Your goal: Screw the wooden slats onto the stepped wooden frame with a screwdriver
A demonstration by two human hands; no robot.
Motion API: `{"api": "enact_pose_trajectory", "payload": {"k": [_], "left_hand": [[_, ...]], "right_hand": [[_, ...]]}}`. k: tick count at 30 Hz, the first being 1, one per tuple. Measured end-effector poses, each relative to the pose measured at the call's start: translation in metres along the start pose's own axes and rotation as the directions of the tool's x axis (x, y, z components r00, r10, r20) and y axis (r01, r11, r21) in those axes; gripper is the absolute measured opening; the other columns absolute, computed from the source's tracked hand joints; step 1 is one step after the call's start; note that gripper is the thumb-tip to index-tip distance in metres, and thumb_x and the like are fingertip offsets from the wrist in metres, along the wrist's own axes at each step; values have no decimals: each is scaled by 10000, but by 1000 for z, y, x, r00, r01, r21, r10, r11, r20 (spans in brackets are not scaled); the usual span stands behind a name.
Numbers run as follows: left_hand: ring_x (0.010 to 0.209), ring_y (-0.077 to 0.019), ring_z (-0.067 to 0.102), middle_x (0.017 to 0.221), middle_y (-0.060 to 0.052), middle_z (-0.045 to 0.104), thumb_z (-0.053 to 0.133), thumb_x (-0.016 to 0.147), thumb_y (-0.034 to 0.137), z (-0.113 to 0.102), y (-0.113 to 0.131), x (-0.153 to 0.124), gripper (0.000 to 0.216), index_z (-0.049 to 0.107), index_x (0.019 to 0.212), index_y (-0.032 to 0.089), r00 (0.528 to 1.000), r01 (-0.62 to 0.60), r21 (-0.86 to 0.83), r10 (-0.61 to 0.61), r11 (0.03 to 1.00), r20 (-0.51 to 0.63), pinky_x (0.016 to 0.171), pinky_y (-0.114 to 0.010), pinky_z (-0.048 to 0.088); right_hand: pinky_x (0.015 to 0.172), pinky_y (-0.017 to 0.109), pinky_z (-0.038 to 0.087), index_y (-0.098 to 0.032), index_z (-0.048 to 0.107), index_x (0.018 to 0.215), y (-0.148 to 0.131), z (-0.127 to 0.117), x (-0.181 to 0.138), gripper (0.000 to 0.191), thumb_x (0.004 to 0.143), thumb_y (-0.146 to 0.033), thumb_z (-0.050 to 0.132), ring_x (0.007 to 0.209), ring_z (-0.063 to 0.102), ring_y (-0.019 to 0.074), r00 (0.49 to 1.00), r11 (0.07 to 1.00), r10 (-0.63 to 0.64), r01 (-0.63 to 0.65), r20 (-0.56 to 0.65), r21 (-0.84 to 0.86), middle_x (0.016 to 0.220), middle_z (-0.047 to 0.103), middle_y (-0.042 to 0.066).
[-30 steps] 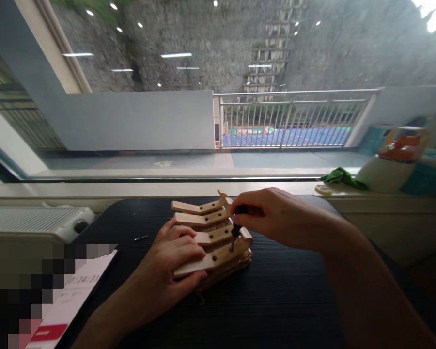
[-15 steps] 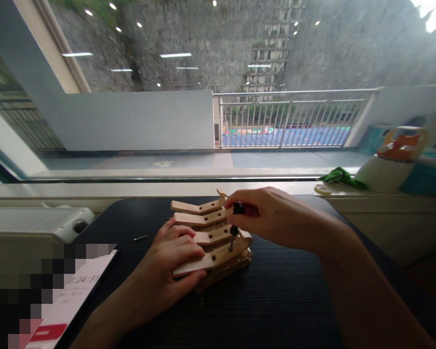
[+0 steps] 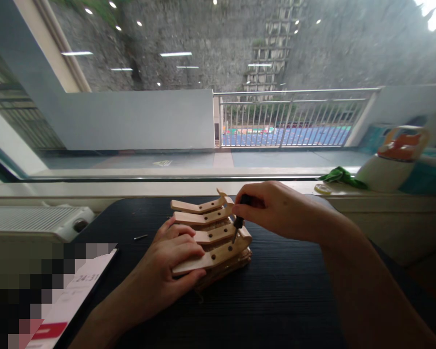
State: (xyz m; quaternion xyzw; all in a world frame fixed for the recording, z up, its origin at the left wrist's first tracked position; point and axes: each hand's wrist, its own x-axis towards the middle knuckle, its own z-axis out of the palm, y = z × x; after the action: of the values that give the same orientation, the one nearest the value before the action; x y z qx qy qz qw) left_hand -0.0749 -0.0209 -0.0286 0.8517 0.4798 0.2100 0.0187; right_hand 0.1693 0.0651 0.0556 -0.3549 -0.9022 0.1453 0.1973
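Several bent, pale wooden hooks [image 3: 221, 252] lie side by side across a rough brown base [image 3: 244, 258]. Two dark holes show in each hook. My left hand [image 3: 174, 257] rests on the left ends of the nearer hooks, its fingers curled over them and its thumb along the near edge. In my right hand [image 3: 265, 208] is a screwdriver [image 3: 239, 221] with a black handle, gripped between thumb and fingers. Its shaft slants down to the nearest hook, the tip just beside the right hole. Whether the tip touches the wood I cannot tell.
All of this is on a black table [image 3: 276, 291]. A small metal piece [image 3: 141, 237] lies left of my hand, with a phone-like screen [image 3: 80, 291] nearer. Behind are a radiator [image 3: 39, 223], a windowsill [image 3: 160, 189], a green cloth [image 3: 341, 177] and a white container [image 3: 380, 172].
My right hand has shifted slightly right and up with the screwdriver, and the tip has come out of the nearest hook's right hole. My left hand stays put.
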Motion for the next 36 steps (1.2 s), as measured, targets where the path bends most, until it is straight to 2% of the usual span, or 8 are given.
{"api": "enact_pose_trajectory", "payload": {"k": [7, 14, 22, 28, 31, 36], "left_hand": [[1139, -200, 510, 1058, 15, 658, 617, 821, 350, -1, 1, 0, 165, 652, 966, 281, 1000, 1, 9, -1, 1000, -15, 1171, -451, 118], [1123, -204, 502, 954, 12, 672, 611, 823, 345, -3, 4, 2, 142, 659, 933, 268, 1000, 11, -30, -11, 999, 5, 1169, -469, 120], [1147, -203, 488, 1038, 5, 665, 604, 831, 350, -3, 3, 1, 161, 648, 968, 277, 1000, 9, -11, -9, 1000, 14, 1173, -464, 98], [1133, -200, 501, 982, 19, 674, 608, 826, 337, -3, 2, 1, 146, 646, 954, 277, 1000, -2, -19, 2, 1000, 15, 1173, -456, 99], [1137, -197, 499, 993, 21, 671, 599, 834, 337, -3, 2, 1, 142, 641, 957, 278, 1000, -5, -14, 5, 1000, 14, 1175, -450, 85], [1145, -195, 492, 1022, 13, 671, 601, 835, 330, -3, 2, 0, 146, 642, 964, 276, 1000, -2, -15, 3, 1000, 14, 1176, -458, 68]], "right_hand": [[474, 239, 265, -199, 634, 745, -2, 5, 0, 288, 870, -423, 503, 536, 435, 81, 1000, 1000, -24, 24, 16, -1, 598, 576, -45], [498, 247, 263, -186, 625, 749, -5, 7, 1, 267, 871, -384, 497, 557, 439, 86, 998, 999, -44, 42, 55, 32, 614, 571, -37], [493, 250, 258, -182, 613, 730, -5, 6, 1, 259, 864, -374, 502, 546, 437, 89, 999, 999, -16, 15, 45, 34, 603, 565, -33], [552, 237, 313, -228, 643, 868, -4, 8, 1, 140, 845, -281, 515, 611, 487, 100, 997, 996, -63, 59, 55, 73, 708, 620, -36], [589, 242, 334, -235, 634, 939, -4, 9, 2, 154, 830, -258, 528, 645, 502, 111, 998, 996, -52, 49, 33, 77, 754, 634, -25], [594, 243, 333, -220, 632, 928, -6, 7, 1, 152, 828, -228, 517, 655, 508, 115, 998, 997, -53, 50, 36, 64, 759, 639, -15]]}}
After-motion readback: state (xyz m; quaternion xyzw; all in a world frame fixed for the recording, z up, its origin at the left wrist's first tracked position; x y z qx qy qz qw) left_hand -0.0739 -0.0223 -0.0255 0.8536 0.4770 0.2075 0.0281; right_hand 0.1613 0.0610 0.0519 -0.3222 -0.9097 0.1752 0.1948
